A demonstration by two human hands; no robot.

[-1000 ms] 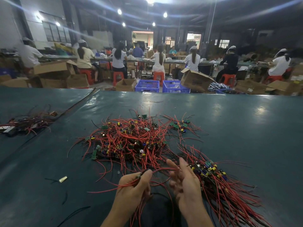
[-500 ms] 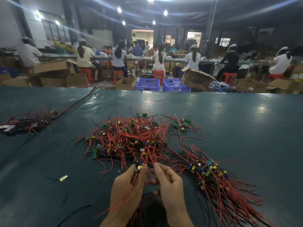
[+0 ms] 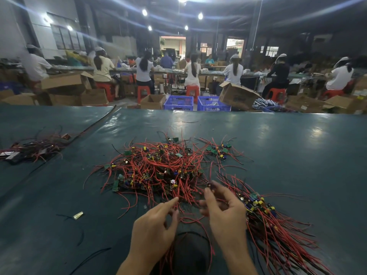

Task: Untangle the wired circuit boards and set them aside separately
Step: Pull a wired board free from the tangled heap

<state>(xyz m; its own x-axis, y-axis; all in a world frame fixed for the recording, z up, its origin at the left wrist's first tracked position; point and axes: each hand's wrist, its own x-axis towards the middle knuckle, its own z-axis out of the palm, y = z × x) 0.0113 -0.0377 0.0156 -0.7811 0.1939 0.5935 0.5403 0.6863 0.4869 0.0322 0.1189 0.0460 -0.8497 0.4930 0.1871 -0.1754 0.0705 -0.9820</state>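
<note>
One board tangle [image 3: 158, 167], just beyond left hand [image 3: 155, 225]

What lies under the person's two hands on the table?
Loose red wires and a black wire loop lie on the green table cover below the left hand and right hand. Whatever the palms and wrists cover cannot be seen.

A factory assembly hall: capped workers [image 3: 192, 71] on red stools [image 3: 143, 92] line long benches among cardboard boxes [image 3: 237, 95] and blue crates [image 3: 178, 102].
</note>
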